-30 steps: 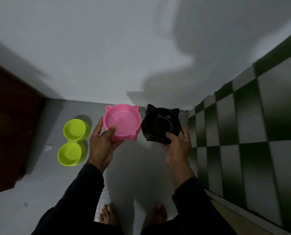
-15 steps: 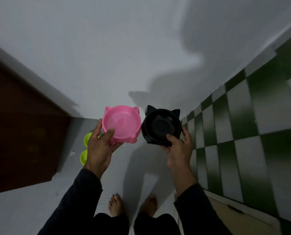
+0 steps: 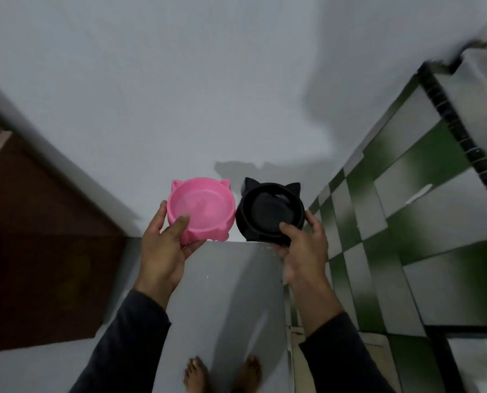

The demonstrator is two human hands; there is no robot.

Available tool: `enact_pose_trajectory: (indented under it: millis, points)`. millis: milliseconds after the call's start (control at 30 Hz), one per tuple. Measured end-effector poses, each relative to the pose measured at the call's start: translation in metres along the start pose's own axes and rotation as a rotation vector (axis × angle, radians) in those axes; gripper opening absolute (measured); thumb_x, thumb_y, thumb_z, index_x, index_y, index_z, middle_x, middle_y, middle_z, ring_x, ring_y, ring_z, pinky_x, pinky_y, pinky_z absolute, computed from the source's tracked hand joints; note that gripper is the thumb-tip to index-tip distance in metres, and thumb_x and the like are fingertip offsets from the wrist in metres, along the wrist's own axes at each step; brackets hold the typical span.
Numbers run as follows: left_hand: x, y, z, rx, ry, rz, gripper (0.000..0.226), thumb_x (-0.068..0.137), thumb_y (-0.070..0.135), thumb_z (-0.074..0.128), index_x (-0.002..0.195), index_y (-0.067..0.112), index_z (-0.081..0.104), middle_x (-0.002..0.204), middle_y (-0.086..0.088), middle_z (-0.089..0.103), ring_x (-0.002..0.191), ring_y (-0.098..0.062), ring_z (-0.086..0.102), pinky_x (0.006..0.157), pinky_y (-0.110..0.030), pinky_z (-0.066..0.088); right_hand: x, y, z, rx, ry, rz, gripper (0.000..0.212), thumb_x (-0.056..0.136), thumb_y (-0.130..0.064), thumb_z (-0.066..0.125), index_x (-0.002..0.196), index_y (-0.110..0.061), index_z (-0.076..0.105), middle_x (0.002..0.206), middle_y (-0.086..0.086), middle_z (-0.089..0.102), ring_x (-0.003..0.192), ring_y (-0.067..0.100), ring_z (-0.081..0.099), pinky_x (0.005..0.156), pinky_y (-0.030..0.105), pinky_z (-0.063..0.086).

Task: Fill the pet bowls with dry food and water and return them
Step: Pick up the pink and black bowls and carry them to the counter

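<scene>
The left hand (image 3: 162,253) grips the pink plastic cat-eared bowl (image 3: 201,209), thumb inside its rim; the right hand (image 3: 303,251) grips the black cat-eared bowl (image 3: 270,212) likewise (both look empty), held level, side by side above the floor (image 3: 231,293), probably for carrying

Both arms raised forward, dark sleeves. Left hand (image 3: 162,251) and right hand (image 3: 304,251) each curled, thumbs on top.

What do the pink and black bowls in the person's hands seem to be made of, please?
The pink bowl looks like moulded plastic with a smooth, slightly glossy finish: even colour, cast-in ears. The black bowl seems the same plastic, nearer matt, though the dim light leaves its sheen uncertain.
</scene>
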State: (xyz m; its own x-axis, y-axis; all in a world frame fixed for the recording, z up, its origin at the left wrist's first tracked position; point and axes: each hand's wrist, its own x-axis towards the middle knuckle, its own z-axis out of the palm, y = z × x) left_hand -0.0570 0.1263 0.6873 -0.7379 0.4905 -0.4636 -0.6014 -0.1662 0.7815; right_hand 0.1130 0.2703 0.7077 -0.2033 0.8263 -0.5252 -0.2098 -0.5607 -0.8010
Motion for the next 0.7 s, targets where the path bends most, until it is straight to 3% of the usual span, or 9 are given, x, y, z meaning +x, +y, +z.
enact_pose_trajectory:
  millis: [200, 367, 700]
  points:
    - [-0.022, 0.031, 0.026, -0.024, -0.04, 0.043, 0.064, 0.095, 0.007, 0.069, 0.15, 0.03, 0.05, 0.139, -0.006, 0.06, 0.109, -0.032, 0.072, 0.081, -0.047, 0.063, -0.025, -0.04, 0.005, 0.053, -0.035, -0.049, 0.068, 0.083, 0.009, 0.072, 0.138, -0.025, 0.053, 0.122, 0.008, 0.06, 0.107, 0.033, 0.065, 0.076, 0.049, 0.063]
    - [-0.035, 0.05, 0.051, -0.023, -0.1, 0.084, 0.061, 0.094, 0.008, 0.069, 0.149, 0.028, 0.052, 0.139, -0.007, 0.061, 0.102, -0.029, 0.075, 0.08, -0.046, 0.063, -0.04, -0.077, 0.002, 0.048, -0.046, -0.131, 0.066, 0.084, 0.006, 0.072, 0.139, -0.025, 0.053, 0.114, -0.001, 0.059, 0.104, 0.029, 0.066, 0.072, 0.044, 0.063]
    - [-0.065, 0.074, 0.107, -0.048, -0.18, 0.122, 0.061, 0.093, 0.01, 0.071, 0.149, 0.027, 0.053, 0.138, -0.007, 0.06, 0.107, -0.033, 0.072, 0.077, -0.046, 0.064, -0.061, -0.135, -0.014, 0.129, -0.086, -0.242, 0.061, 0.085, 0.003, 0.074, 0.137, -0.02, 0.052, 0.114, 0.006, 0.064, 0.103, 0.028, 0.068, 0.075, 0.046, 0.063]
